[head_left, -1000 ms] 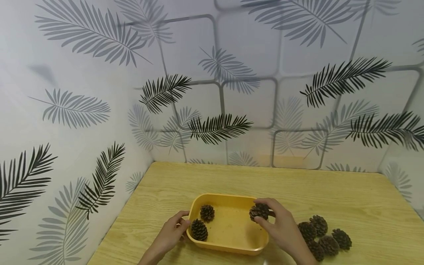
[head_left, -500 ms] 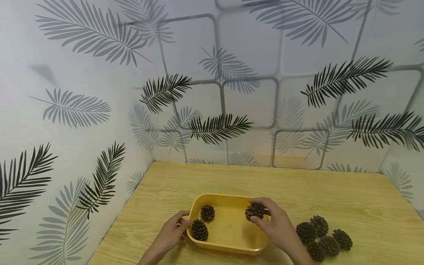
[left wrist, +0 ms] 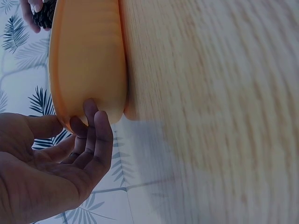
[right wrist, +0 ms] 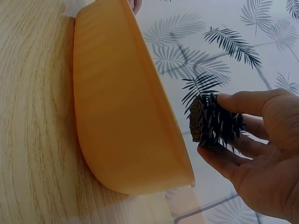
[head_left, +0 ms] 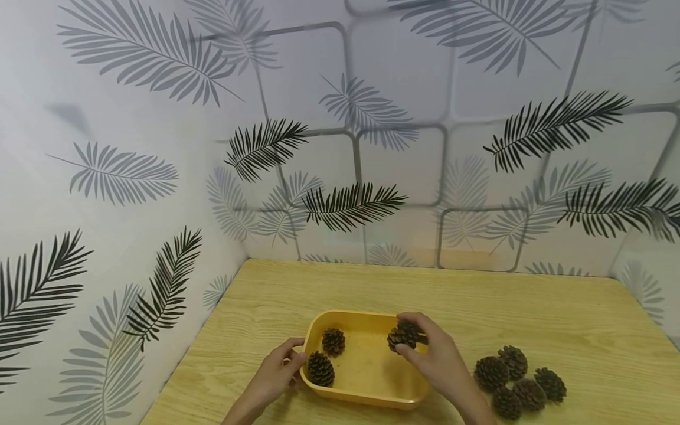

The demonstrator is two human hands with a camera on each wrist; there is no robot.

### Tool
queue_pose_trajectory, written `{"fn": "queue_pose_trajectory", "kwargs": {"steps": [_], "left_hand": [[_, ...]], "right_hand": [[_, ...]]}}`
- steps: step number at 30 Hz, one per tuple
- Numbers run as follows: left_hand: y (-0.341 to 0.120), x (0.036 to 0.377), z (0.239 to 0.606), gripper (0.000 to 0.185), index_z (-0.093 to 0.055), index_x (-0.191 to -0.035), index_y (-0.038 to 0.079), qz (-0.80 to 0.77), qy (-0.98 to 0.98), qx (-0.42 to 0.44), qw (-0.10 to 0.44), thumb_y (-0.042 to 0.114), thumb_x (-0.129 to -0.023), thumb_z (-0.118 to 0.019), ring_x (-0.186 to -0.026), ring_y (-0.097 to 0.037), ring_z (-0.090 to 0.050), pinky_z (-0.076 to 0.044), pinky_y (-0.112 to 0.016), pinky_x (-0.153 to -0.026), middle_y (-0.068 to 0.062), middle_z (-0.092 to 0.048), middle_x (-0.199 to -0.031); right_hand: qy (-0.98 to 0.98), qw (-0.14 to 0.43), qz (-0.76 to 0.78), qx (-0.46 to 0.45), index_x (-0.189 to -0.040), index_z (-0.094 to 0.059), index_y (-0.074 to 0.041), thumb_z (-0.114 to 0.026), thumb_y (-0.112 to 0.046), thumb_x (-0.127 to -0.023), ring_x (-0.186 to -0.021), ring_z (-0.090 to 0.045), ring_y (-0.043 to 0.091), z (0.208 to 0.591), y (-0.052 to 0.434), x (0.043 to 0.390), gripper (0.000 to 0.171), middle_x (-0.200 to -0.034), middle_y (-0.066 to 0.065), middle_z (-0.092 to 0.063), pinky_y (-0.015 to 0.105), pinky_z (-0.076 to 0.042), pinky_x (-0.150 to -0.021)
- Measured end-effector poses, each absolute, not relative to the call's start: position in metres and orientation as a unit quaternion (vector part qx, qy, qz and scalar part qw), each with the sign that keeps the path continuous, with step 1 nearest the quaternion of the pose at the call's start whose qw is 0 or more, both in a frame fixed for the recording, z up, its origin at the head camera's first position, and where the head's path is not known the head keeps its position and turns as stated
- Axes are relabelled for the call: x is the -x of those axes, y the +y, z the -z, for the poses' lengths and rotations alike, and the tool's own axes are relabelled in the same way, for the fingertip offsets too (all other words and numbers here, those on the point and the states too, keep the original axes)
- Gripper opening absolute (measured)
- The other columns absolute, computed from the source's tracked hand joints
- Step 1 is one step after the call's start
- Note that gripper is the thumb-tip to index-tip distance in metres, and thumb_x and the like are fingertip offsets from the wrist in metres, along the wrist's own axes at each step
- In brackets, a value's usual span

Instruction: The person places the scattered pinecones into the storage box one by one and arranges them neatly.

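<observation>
The right hand (head_left: 432,360) holds one pine cone (head_left: 402,335) above the right inner part of the yellow tray (head_left: 366,396). Thumb and fingers (right wrist: 243,102) are curled round the cone and pinch it from opposite sides; in the right wrist view the cone (right wrist: 214,122) hangs clear of the tray wall (right wrist: 117,116), not touching it.

The left hand (head_left: 276,370) rests against the tray's left end. Its fingers (left wrist: 96,128) are nearly straight and close together, with the tips touching the outer wall of the tray (left wrist: 88,60); the thumb lies near the rim. The hand encloses nothing.

Two cones lie inside the tray at its left side: one toward the far wall (head_left: 333,341), one nearer the front corner (head_left: 320,368), just beside each other but apart.

The tray stands flat on the light wooden tabletop (head_left: 531,307), close to the front edge. To its right, a cluster of four loose pine cones (head_left: 517,381) lies on the tabletop, the cones touching or just beside one another, near the right forearm.

Walls with a leaf pattern (head_left: 345,203) enclose the tabletop at the rear and on both sides.
</observation>
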State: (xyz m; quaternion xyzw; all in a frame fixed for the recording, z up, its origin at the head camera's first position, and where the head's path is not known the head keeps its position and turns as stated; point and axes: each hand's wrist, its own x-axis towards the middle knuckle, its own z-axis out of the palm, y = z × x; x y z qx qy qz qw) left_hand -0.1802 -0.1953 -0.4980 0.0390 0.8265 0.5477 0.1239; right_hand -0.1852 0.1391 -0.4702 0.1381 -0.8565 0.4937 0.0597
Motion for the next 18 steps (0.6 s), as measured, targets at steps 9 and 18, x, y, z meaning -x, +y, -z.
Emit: {"fn": "queue_pose_trajectory", "kwargs": {"steps": [9,18], "left_hand": [[-0.196,0.181,0.498,0.046,-0.049,-0.149,-0.002,-0.549,0.825,-0.042,0.126,0.023,-0.111,-0.053,-0.076,-0.021,-0.064,-0.059,-0.041,-0.068,-0.009,-0.058,-0.096],[-0.196,0.180,0.498,0.045,-0.050,-0.149,-0.002,-0.548,0.826,-0.042,0.127,0.022,-0.111,-0.053,-0.076,-0.021,-0.064,-0.059,-0.041,-0.068,-0.009,-0.058,-0.096]], "right_hand": [[-0.860,0.058,-0.492,-0.125,-0.135,-0.065,-0.010,-0.081,-0.010,-0.092,-0.131,-0.057,0.037,0.468,0.133,0.185,0.046,-0.138,0.007,-0.065,0.059,-0.047,-0.108],[-0.860,0.058,-0.491,-0.124,-0.134,-0.066,-0.010,-0.082,-0.010,-0.091,-0.131,-0.058,0.037,0.473,0.128,0.188,0.045,-0.137,0.008,-0.065,0.059,-0.048,-0.108]]}}
